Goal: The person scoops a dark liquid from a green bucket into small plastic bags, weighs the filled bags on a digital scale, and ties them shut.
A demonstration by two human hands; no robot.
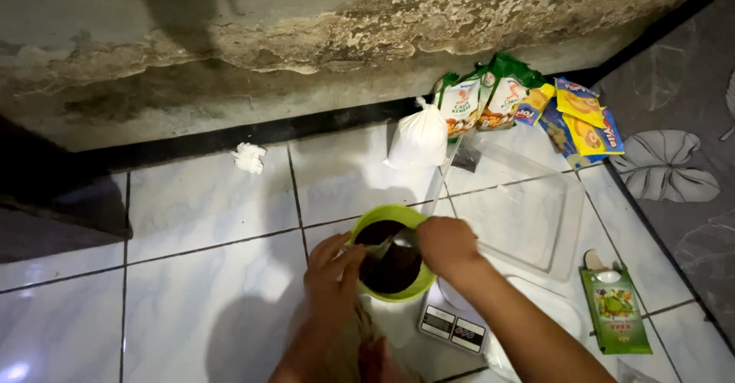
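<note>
From the head camera I look down on a white tiled floor (214,276) where a green bowl (360,234) holds a dark brown powder (392,270). My left hand (331,276) and right hand (444,245) meet over the bowl, both pinching a small torn sachet (383,247) between the fingertips, its mouth tipped toward the powder. The bowl seems to rest on a small digital scale (453,328), whose display shows just below the rim. To do this well, I judge I should keep the sachet low and centred over the bowl, squeeze from the closed end, and avoid leaning on the rim so the reading stays true. Beyond the bowl lie a clear plastic tray (528,215), a knotted white bag (418,140), green packets (490,96) and yellow sachets (586,119) against the wall, and a green carton (616,310) at right
</note>
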